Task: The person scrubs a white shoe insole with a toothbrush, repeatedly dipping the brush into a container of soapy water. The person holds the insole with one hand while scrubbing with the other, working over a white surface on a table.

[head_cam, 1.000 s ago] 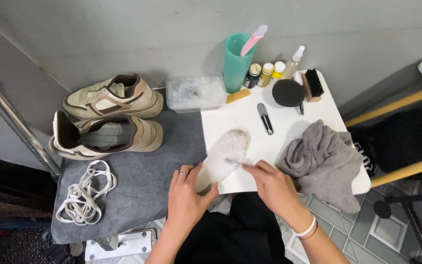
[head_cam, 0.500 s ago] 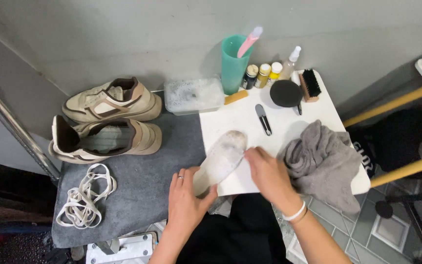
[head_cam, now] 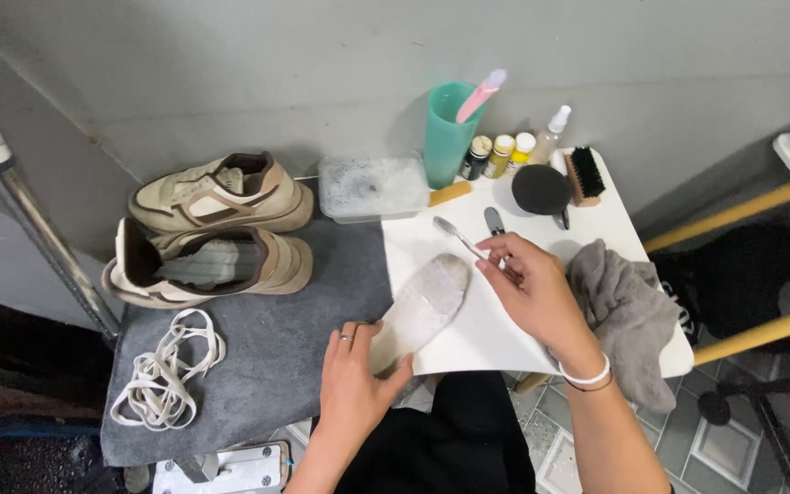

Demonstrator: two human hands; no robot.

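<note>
Grey mat (head_cam: 258,366) covers the left half of the table, white board (head_cam: 468,329) the right half. On the mat at 10 o'clock sit two beige sneakers (head_cam: 217,229), w/ a heap of white laces (head_cam: 162,366) at 8 o'clock. Grey cloth (head_cam: 628,311) is bunched at 3 o'clock, by the board's right edge. Along the back, 12 to 1 o'clock: clear sudsy tub (head_cam: 372,186), teal cup (head_cam: 448,133), small bottles, black round sponge (head_cam: 541,189), brush. The insole (head_cam: 422,306) lies near centre, across the mat/board seam, heel end toward the person, toe end toward 1 o'clock. Judged: light, thin, floppy foam, prob. damp and a bit slick, so it will bend if lifted by one end; best pinned flat at the heel or gripped by both edges mid-length. Left hand (head_cam: 354,384) at 6 o'clock is part open, thumb and fingers pressing on the insole's heel end. Right hand (head_cam: 532,288) at 2 o'clock is closed round the handle of a toothbrush (head_cam: 457,235), bristle head up off the insole, just past its toe.
</note>
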